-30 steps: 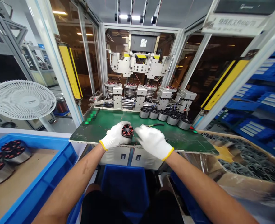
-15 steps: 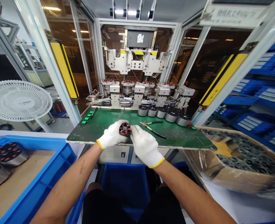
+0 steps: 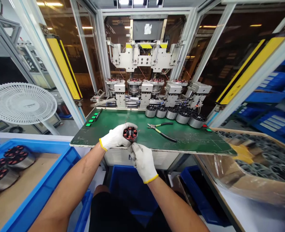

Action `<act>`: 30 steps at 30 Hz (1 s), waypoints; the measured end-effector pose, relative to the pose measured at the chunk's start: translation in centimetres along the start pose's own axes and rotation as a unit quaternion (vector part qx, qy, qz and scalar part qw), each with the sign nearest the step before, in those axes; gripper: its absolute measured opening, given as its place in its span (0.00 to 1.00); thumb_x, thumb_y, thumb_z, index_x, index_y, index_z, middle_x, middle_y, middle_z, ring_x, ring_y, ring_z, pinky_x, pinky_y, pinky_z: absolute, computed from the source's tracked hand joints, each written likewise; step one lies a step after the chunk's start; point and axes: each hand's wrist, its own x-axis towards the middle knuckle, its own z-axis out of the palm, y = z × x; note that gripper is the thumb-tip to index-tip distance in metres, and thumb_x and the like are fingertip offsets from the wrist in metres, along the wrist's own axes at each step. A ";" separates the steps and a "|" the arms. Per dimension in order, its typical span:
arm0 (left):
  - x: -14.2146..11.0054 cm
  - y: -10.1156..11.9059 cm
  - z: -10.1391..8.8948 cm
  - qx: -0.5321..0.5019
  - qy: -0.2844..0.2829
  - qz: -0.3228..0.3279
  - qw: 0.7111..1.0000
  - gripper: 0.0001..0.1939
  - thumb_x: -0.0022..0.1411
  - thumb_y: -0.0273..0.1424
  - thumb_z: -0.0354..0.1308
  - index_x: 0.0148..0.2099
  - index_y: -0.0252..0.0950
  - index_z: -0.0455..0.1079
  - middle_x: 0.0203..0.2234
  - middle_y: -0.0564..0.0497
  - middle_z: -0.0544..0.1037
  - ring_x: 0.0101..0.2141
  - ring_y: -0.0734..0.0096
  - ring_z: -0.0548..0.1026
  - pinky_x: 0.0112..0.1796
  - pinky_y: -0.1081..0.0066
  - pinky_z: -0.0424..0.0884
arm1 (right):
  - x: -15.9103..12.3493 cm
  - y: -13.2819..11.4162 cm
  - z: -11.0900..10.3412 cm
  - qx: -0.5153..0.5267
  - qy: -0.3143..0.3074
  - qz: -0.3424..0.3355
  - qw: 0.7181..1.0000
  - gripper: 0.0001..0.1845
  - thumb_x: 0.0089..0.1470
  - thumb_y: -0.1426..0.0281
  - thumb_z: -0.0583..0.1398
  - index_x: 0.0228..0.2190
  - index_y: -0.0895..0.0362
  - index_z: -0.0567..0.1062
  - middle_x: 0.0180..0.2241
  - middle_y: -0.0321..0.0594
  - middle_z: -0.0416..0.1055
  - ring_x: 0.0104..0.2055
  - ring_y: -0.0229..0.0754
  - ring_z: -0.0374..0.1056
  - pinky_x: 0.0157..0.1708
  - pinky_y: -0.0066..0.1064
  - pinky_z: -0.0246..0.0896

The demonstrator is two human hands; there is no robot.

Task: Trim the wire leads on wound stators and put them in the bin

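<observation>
My left hand (image 3: 115, 136), in a white knit glove with a yellow cuff, is wrapped round a motor stator (image 3: 130, 133) wound with copper wire. The stator is tilted so its open top and windings face me, over the front edge of the green worktable (image 3: 103, 124). Just below its rim is my right hand (image 3: 141, 158), gloved too, with the fingers pinched together close to the stator's lower side. What the pinch holds, if anything, is too small to make out. Diagonal cutters (image 3: 161, 131) with black and yellow handles lie spread on the table to the right.
Several stators (image 3: 171, 113) stand along the table's back right, before a winding machine (image 3: 142, 87). Left, a blue bin (image 3: 67, 154) holds wound stators; right, a cardboard box (image 3: 219, 167) holds grey cores. A white fan (image 3: 21, 103) stands left, and green buttons (image 3: 91, 121) sit at the table's left.
My right hand has moved down from the stator's right side to below its front rim. The stator has tipped to show more of its windings, still in my left hand.
</observation>
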 end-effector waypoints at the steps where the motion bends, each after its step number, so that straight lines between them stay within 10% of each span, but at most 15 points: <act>1: 0.0 0.1 -0.1 -0.003 -0.006 -0.006 1.000 0.37 0.34 0.21 0.61 0.53 0.37 0.65 0.39 0.53 0.74 0.38 0.66 0.73 0.40 0.69 0.71 | -0.2 0.3 0.1 -0.043 0.022 -0.006 0.999 0.21 0.52 0.52 0.56 0.26 0.59 0.70 0.15 0.28 0.56 0.13 0.29 0.47 0.11 0.22 0.42; 7: -1.7 0.1 -1.0 0.020 0.021 -0.015 0.999 0.46 0.37 0.29 0.66 0.61 0.42 0.58 0.49 0.50 0.72 0.47 0.59 0.72 0.49 0.63 0.67 | -2.0 -2.4 -3.4 -0.330 0.041 -0.173 0.927 0.21 0.60 0.57 0.49 0.34 0.57 0.75 0.28 0.42 0.74 0.26 0.39 0.68 0.28 0.29 0.64; 11: -2.9 0.7 0.2 0.054 0.117 -0.069 0.989 0.42 0.43 0.38 0.65 0.61 0.45 0.57 0.53 0.49 0.69 0.51 0.55 0.70 0.52 0.59 0.65 | -0.7 -6.9 -5.8 -0.529 0.086 -0.348 0.769 0.18 0.62 0.63 0.48 0.48 0.55 0.71 0.45 0.45 0.73 0.47 0.43 0.68 0.50 0.32 0.59; 16: -2.2 2.0 2.6 0.102 0.168 -0.101 0.975 0.37 0.42 0.44 0.66 0.57 0.45 0.62 0.49 0.49 0.73 0.48 0.54 0.72 0.50 0.58 0.66 | 3.2 -10.3 -4.0 -0.793 -0.060 -0.313 0.519 0.17 0.59 0.73 0.48 0.44 0.56 0.72 0.37 0.46 0.72 0.39 0.48 0.70 0.37 0.35 0.62; 19: -1.8 1.9 2.7 0.108 0.158 -0.104 0.976 0.31 0.44 0.42 0.65 0.53 0.46 0.65 0.44 0.51 0.75 0.43 0.57 0.74 0.45 0.60 0.69 | 3.1 -11.3 -2.9 -0.824 -0.075 -0.347 0.441 0.17 0.59 0.75 0.45 0.38 0.58 0.72 0.34 0.48 0.70 0.37 0.51 0.69 0.33 0.37 0.59; 23: -1.7 1.4 2.4 0.104 0.153 -0.089 0.979 0.31 0.44 0.41 0.65 0.52 0.46 0.65 0.42 0.52 0.76 0.42 0.60 0.75 0.45 0.63 0.69 | 1.5 -10.8 -3.3 -0.827 -0.053 -0.355 0.433 0.17 0.58 0.76 0.44 0.36 0.59 0.71 0.32 0.50 0.70 0.36 0.53 0.69 0.32 0.38 0.57; 30: -1.7 1.6 2.4 0.097 0.148 -0.081 0.981 0.31 0.44 0.41 0.64 0.53 0.47 0.65 0.44 0.53 0.75 0.43 0.60 0.74 0.46 0.62 0.68 | 2.3 -9.8 -5.0 -0.808 -0.111 -0.237 0.527 0.13 0.58 0.70 0.49 0.36 0.56 0.74 0.32 0.46 0.74 0.35 0.47 0.71 0.32 0.34 0.60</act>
